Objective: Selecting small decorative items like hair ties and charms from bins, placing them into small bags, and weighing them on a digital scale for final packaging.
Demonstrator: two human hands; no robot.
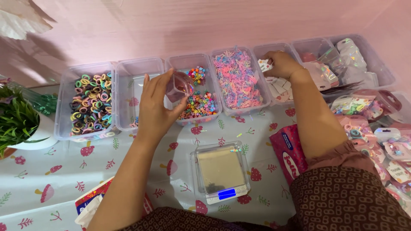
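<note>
My left hand (156, 105) holds a small clear plastic cup (180, 84), tilted over the bin of small colourful hair clips (198, 102). My right hand (280, 64) reaches into a clear bin (274, 51) farther right and pinches a small white card (265, 65) among other white cards. A small digital kitchen scale (220, 171) with a lit blue display sits on the tablecloth between my forearms.
A row of clear bins lines the pink wall: colourful hair ties (91, 102), a nearly bare bin (138, 92), pink and blue clips (237, 79), packaged items (342, 60). A red tissue pack (289, 156) and packets (376, 128) lie right. A potted plant (17, 119) stands left.
</note>
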